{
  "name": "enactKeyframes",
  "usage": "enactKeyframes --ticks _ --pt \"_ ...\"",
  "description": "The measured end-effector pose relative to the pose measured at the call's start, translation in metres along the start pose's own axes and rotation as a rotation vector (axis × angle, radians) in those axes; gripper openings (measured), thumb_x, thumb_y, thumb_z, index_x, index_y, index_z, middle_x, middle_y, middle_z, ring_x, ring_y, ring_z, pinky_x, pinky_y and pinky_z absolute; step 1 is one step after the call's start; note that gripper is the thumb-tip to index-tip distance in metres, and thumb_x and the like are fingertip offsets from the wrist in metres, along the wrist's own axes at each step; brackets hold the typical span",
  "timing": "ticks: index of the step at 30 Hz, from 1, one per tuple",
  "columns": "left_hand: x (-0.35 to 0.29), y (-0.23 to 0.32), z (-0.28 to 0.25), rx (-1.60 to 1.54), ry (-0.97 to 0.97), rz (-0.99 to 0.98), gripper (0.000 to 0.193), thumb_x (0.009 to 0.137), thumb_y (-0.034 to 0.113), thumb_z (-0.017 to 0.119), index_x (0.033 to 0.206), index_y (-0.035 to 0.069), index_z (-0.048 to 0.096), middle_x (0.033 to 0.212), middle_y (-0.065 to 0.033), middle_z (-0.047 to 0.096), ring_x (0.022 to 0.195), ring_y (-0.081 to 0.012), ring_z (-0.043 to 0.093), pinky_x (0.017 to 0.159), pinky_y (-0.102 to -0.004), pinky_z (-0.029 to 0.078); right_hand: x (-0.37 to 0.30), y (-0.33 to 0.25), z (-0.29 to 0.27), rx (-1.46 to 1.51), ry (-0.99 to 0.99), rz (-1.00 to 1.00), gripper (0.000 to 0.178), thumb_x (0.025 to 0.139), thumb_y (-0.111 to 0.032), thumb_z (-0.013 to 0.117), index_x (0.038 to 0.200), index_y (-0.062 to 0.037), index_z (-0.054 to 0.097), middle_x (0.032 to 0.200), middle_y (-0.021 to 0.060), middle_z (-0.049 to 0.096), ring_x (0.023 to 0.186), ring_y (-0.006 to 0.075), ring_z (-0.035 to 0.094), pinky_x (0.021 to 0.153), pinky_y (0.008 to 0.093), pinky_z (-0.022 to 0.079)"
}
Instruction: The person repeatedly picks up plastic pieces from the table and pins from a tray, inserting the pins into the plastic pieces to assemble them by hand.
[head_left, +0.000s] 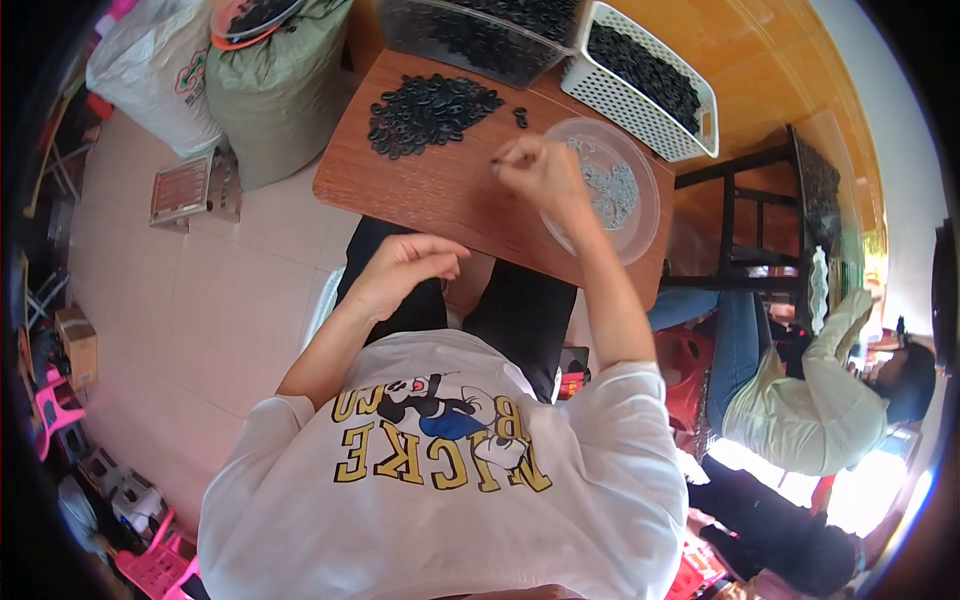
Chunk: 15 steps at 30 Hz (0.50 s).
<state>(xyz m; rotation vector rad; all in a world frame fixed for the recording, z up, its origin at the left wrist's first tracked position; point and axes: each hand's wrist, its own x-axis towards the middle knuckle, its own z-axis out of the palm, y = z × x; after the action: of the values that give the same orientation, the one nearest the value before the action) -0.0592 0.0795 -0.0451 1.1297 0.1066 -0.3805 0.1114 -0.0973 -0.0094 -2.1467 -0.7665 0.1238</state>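
My right hand point(537, 170) is raised over the brown wooden table point(440, 195), fingers pinched together on something very small and dark at its tips. It hovers beside a clear plastic bowl point(640, 235) holding small grey pieces. A pile of black rings point(428, 112) lies on the table beyond the hand, with a couple of loose rings point(520, 117) nearby. My left hand point(412, 266) is curled near my lap at the table's front edge; whether it holds anything is hidden.
A white perforated basket point(650, 85) and a clear bin point(475, 38), both with black rings, stand at the back. Sacks point(262, 95) sit on the tiled floor at left. Another person point(820, 400) sits at right by a dark chair point(745, 215).
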Motion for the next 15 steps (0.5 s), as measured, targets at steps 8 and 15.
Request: enactKeyframes --ticks 8,15 --pt "0.058 0.042 0.026 0.378 0.154 0.245 0.02 0.085 0.013 0.061 0.1 -0.001 0.066 0.084 -0.0061 0.065 0.079 -0.0108 0.059 0.073 -0.0241 0.046 -0.148 -0.004 0.025 0.681 0.101 0.362 0.01 0.073 -0.003 0.071 0.079 0.0002 0.063 0.074 0.0006 0.063 0.063 0.0036 0.052 0.058 0.019 0.043" --pt "0.155 0.052 0.075 1.126 0.065 0.524 0.018 0.08 0.008 0.062 0.094 -0.002 0.066 0.086 -0.0121 0.066 0.078 -0.0195 0.063 0.071 -0.0293 0.047 -0.189 0.006 0.025 1.006 0.184 0.448 0.013 0.076 0.003 0.068 0.088 -0.0005 0.064 0.079 0.0018 0.064 0.07 0.0051 0.057 0.066 0.0182 0.044"
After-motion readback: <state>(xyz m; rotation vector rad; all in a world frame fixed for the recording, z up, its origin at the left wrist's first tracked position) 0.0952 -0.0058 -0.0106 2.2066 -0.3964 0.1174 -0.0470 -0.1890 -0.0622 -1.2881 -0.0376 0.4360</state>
